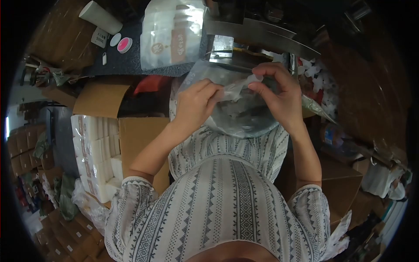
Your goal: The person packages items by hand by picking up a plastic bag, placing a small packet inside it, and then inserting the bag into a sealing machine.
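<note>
My left hand (pixel 197 103) is closed, its thumb and fingertips pinching a thin piece of translucent plastic (pixel 233 91) in front of me. The same plastic stretches across to my right hand (pixel 281 96), whose thumb and forefinger are curled round its whitish, rounded end. Beneath both hands, a large clear plastic bag (pixel 244 118) rests over my lap, with greyish contents blurred inside it. Just beyond the bag stands a metal device (pixel 235 56) with a shiny plate.
White printed packs (pixel 172 37) lie on a dark mat, near a pink round tin (pixel 125 45) and a white cylinder (pixel 100 17). An open cardboard box (pixel 142 135) and stacked white packets (pixel 98 148) stand at left. Another carton (pixel 335 185) is at right.
</note>
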A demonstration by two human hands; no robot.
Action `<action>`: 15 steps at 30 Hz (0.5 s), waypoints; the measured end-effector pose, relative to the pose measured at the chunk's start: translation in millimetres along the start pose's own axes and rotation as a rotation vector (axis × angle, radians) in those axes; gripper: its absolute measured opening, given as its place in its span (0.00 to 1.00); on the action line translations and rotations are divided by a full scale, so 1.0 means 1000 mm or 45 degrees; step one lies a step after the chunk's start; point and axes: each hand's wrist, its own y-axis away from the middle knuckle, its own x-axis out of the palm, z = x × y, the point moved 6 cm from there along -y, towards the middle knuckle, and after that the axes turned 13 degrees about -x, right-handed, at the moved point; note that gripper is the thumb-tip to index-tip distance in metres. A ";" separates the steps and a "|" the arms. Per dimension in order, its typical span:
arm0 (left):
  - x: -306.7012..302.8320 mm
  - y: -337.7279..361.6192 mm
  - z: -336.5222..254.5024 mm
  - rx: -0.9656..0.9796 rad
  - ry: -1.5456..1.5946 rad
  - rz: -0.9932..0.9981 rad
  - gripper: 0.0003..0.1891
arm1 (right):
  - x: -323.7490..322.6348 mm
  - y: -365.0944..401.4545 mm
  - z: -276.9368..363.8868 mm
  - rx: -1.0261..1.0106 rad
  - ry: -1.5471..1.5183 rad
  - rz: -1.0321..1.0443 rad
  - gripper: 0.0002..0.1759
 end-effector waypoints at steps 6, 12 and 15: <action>0.054 -0.008 0.017 -0.362 0.452 0.479 0.08 | -0.003 0.022 -0.032 0.407 -0.277 -0.103 0.17; 0.093 -0.044 0.040 -1.049 1.191 0.640 0.15 | -0.053 0.025 -0.039 0.274 0.324 -0.073 0.16; 0.089 -0.047 0.035 -1.125 1.056 0.734 0.16 | -0.077 0.026 -0.070 0.435 0.516 -0.122 0.14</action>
